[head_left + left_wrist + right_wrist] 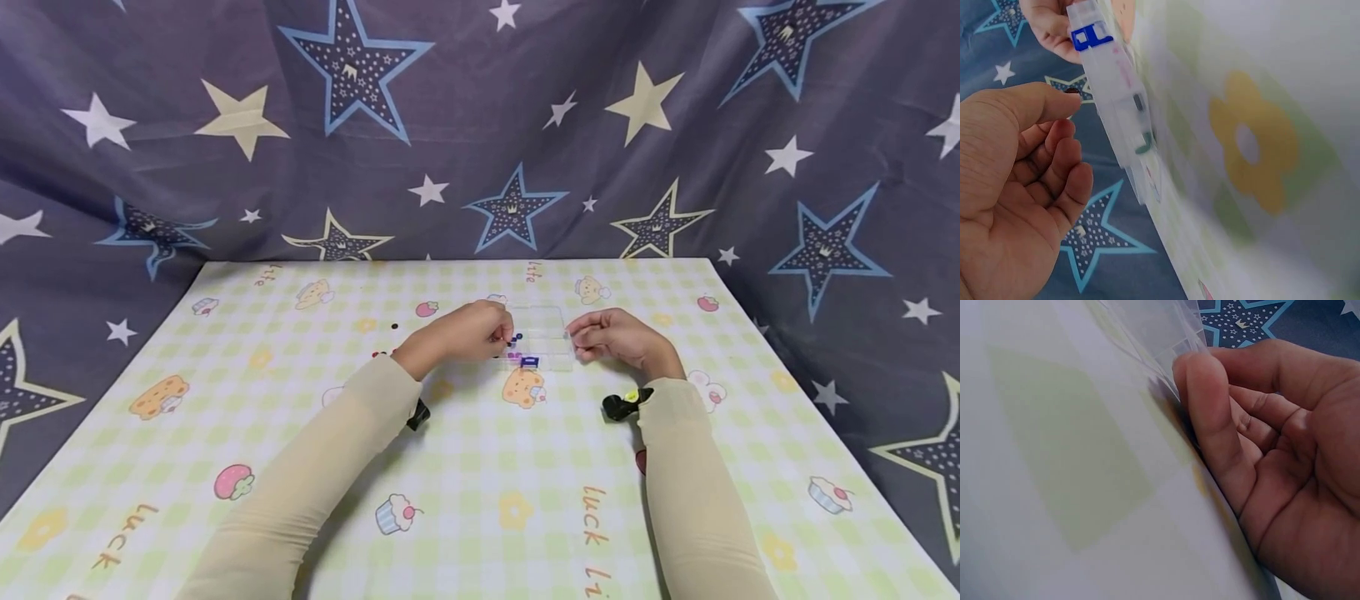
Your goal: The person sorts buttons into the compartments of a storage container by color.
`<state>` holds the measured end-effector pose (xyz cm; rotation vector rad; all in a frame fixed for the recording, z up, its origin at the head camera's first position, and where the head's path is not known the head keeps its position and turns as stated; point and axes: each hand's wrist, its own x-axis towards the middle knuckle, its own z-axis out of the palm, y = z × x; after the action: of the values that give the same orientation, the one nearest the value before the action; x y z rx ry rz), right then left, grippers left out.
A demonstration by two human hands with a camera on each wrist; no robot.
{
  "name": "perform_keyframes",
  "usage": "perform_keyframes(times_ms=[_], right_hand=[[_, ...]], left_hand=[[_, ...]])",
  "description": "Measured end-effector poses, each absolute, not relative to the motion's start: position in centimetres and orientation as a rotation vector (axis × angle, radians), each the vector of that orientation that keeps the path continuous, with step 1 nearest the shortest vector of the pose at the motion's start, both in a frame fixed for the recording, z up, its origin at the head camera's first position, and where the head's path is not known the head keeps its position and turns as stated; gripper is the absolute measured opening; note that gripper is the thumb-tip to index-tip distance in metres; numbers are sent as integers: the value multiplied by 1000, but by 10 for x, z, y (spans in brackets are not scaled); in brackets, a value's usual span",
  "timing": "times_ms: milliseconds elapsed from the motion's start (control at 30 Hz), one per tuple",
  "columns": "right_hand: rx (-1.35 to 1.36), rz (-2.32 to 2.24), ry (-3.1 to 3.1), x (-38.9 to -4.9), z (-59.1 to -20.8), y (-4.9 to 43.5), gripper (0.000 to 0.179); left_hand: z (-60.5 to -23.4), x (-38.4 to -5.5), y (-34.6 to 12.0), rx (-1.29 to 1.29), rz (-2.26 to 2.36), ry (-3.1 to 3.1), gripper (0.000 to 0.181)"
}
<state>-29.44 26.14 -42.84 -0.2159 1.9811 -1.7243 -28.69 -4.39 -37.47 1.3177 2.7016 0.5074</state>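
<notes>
A clear plastic compartment box [557, 343] with a raised lid and a blue latch [529, 362] sits between the hands. Small dark blue beads [518, 337] and purple ones lie inside it; the left wrist view shows a green piece [1144, 144] behind its wall. My left hand [468, 331] is over the box's left part, its thumb and forefinger pinching a tiny dark red bead [1072, 90]. At the box's right end, my right hand [618, 340] pinches the clear plastic edge [1191, 337] between thumb and fingers.
A black bead [395, 326] and a few red beads [377, 355] lie on the checked tablecloth [480, 517] left of the box, near the left forearm. Behind the table hangs a dark curtain [480, 108] with stars. Black straps with small devices [626, 405] sit at both wrists.
</notes>
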Motion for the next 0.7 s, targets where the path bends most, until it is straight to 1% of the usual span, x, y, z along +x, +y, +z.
perform_keyframes(times_ms=[533,700], right_hand=[[-213,-1716,1986,-294,-428,260,37],[-208,-1721,1974,-293,-425,260,38]], left_hand=[[-373,-288,-65,1309,552,2737,12],[-368,-291,-83,1273,582,2773,10]])
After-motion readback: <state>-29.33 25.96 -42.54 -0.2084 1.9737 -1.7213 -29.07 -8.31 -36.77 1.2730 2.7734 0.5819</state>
